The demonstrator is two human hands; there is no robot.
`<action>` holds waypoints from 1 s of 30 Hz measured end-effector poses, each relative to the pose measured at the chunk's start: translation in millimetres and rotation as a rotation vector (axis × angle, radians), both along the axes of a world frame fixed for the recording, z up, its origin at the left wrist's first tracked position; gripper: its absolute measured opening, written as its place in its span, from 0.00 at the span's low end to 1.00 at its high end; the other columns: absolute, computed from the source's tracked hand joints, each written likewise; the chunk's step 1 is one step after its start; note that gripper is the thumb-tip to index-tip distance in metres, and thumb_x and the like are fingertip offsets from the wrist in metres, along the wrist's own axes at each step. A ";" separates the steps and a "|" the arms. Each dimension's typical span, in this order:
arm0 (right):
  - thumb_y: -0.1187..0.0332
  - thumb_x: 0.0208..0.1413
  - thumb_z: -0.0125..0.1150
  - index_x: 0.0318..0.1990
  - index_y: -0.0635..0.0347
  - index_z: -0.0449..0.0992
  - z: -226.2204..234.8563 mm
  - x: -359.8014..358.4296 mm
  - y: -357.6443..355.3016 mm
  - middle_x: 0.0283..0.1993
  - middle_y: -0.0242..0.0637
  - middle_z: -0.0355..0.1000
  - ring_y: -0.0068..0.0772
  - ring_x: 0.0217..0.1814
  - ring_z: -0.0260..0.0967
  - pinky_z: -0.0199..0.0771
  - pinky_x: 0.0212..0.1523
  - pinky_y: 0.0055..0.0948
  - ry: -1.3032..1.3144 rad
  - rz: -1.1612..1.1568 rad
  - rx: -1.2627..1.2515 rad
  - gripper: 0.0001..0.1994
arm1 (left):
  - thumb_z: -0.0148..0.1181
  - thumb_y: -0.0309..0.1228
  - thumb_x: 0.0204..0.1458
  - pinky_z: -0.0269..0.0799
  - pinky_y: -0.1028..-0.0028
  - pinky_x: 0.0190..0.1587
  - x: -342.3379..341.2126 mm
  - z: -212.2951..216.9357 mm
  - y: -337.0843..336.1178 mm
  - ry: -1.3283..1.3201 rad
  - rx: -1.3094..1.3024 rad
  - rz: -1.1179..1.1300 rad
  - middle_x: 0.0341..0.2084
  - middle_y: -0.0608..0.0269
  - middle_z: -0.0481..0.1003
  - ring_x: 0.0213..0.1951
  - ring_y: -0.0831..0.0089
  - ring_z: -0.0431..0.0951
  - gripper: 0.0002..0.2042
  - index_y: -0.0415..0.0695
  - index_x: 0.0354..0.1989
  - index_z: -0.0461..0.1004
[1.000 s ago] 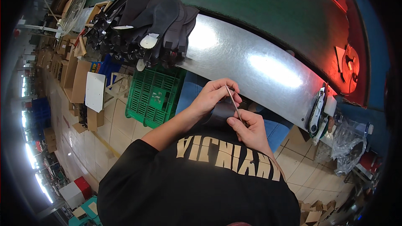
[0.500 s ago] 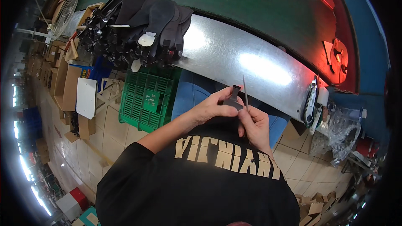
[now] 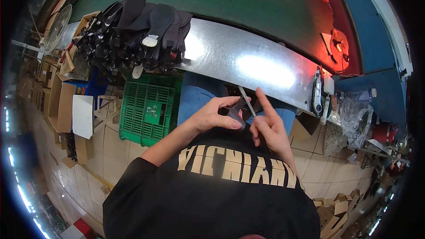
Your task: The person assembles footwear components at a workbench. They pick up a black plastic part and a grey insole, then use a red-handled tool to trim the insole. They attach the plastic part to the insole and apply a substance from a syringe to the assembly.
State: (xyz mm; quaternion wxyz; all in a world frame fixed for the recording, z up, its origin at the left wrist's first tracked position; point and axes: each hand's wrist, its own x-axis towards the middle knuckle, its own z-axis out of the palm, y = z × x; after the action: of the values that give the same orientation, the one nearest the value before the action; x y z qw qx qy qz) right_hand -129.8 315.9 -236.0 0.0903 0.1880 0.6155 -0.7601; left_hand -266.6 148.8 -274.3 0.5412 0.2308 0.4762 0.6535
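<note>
The left hand (image 3: 217, 115) pinches a small dark grey piece (image 3: 237, 111) between thumb and fingers, held above the lap just below the worktop (image 3: 248, 57) edge. The right hand (image 3: 270, 128) grips a thin, pale strip (image 3: 246, 100) rising from that piece, forefinger extended. The piece's shape is mostly hidden by fingers. The worktop is shiny sheet metal; black shoe-like parts (image 3: 133, 31) are heaped at its left end.

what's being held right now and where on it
Left hand pinches a small dark piece at its lower end; right hand touches the thin strip.
</note>
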 end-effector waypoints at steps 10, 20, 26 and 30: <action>0.71 0.64 0.47 0.72 0.40 0.38 -28.0 -23.7 9.9 0.19 0.26 0.58 0.14 0.18 0.54 0.56 0.18 0.14 -0.111 0.102 -0.481 0.34 | 0.67 0.37 0.39 0.62 0.82 0.41 -4.8 -3.1 12.2 -0.068 -0.108 0.065 0.33 0.68 0.71 0.36 0.82 0.69 0.33 0.32 0.54 0.65; 0.76 0.62 0.49 0.67 0.50 0.58 -49.6 -22.8 12.1 0.33 0.30 0.69 0.12 0.25 0.55 0.55 0.26 0.12 -0.137 -0.176 -0.548 0.25 | 0.66 0.32 0.40 0.62 0.82 0.40 -8.3 -13.5 24.6 -0.152 -0.122 0.037 0.32 0.68 0.72 0.36 0.82 0.70 0.30 0.32 0.53 0.67; 0.75 0.62 0.48 0.65 0.54 0.61 -62.5 -19.4 15.0 0.27 0.30 0.67 0.13 0.25 0.56 0.55 0.28 0.13 -0.065 -0.160 -0.568 0.23 | 0.64 0.37 0.35 0.61 0.83 0.37 -13.1 -8.0 28.9 -0.095 -0.190 -0.035 0.32 0.67 0.73 0.35 0.83 0.69 0.35 0.30 0.54 0.66; 0.75 0.62 0.48 0.65 0.56 0.62 -65.3 -17.1 17.3 0.20 0.27 0.64 0.13 0.24 0.56 0.54 0.28 0.14 -0.066 -0.145 -0.545 0.22 | 0.64 0.38 0.36 0.61 0.84 0.37 -13.1 -2.6 34.6 -0.128 -0.157 -0.030 0.32 0.68 0.73 0.35 0.83 0.69 0.32 0.31 0.52 0.68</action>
State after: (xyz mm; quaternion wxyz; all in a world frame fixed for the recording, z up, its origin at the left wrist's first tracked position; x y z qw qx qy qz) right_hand -147.0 333.1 -301.3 0.1029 0.2249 0.3703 -0.8954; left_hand -279.7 183.5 -276.9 0.5967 0.1525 0.4868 0.6194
